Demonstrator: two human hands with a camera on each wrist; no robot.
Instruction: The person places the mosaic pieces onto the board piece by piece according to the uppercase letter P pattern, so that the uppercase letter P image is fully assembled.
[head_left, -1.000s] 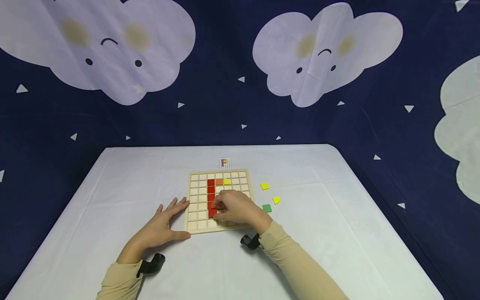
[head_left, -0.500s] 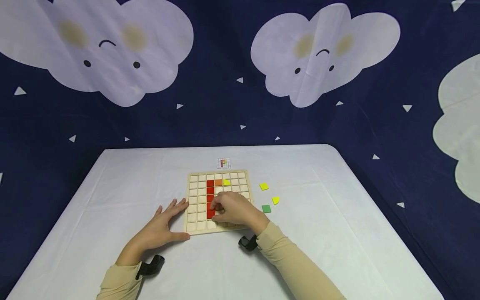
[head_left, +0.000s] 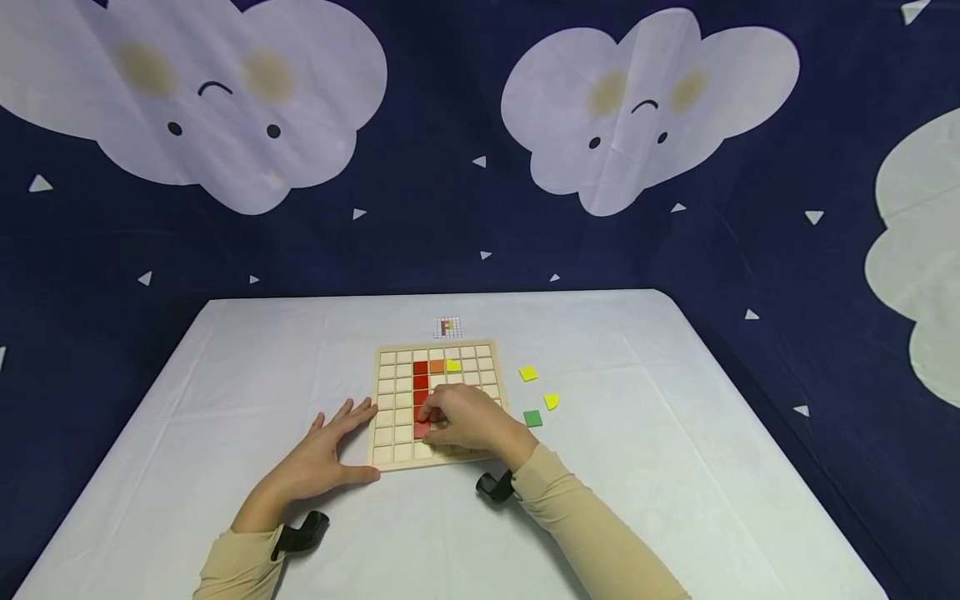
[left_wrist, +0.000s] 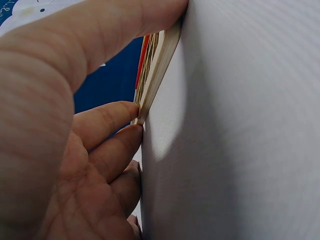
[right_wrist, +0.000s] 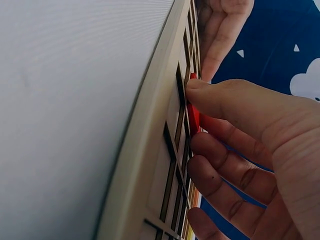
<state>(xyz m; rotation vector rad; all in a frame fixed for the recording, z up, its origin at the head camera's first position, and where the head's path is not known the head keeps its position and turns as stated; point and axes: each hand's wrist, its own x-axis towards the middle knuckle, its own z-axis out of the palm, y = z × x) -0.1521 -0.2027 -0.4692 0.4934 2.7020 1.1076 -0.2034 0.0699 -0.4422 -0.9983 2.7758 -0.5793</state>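
Note:
A wooden grid board (head_left: 405,467) lies on the white table. Down one of its columns runs a line of red square tiles (head_left: 421,382), with an orange tile (head_left: 437,367) and a yellow tile (head_left: 453,366) beside the top one. My right hand (head_left: 474,418) pinches the lowest red tile (right_wrist: 194,117) between thumb and forefinger, at its cell in the column; the palm covers cells at the board's right. Spread along the left side, my left hand (head_left: 322,454) touches the board's edge with straight fingers and thumb, as the left wrist view also shows.
Right of the board lie a yellow square tile (head_left: 528,373), a yellow rounded tile (head_left: 552,402) and a green tile (head_left: 532,418). A small printed pattern card (head_left: 447,327) sits behind the board. A dark blue cloud-patterned cloth (head_left: 450,233) hangs beyond the table.
The lowest red tile has shifted slightly under my right fingers and now catches the light, looking paler. My left hand stays at the board's edge.

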